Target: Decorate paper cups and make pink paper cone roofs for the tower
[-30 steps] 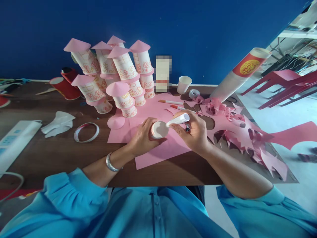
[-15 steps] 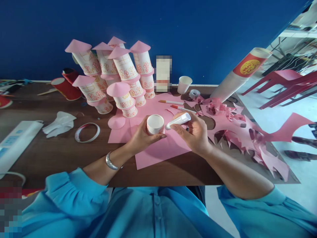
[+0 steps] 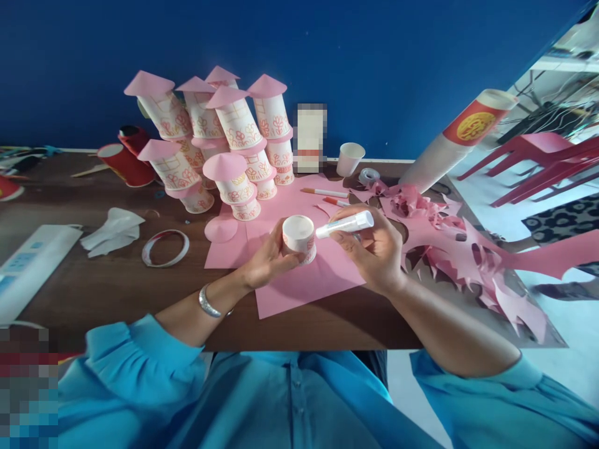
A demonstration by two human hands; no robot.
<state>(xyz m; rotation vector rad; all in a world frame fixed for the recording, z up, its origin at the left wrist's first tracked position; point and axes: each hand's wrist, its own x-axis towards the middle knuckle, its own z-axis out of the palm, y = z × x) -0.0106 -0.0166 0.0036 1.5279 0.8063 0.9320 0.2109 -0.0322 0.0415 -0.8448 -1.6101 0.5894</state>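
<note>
Left hand (image 3: 267, 262) clasped a cup (image 3: 298, 231), right hand (image 3: 378, 255) a glue stick (image 3: 347, 224) beside it. Gluing seemed underway, next needing contact.

The left forearm (image 3: 185, 318) and right forearm (image 3: 453, 327) slant inward from the near side. The left hand (image 3: 269, 260) curls, thumb nearest; apart from it, the right hand (image 3: 377, 255) grips in a pinch.

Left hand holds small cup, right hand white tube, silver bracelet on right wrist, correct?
One slip: the head view shows the silver bracelet on the left wrist. Left hand holding small cup, right hand white tube: both right.
</note>
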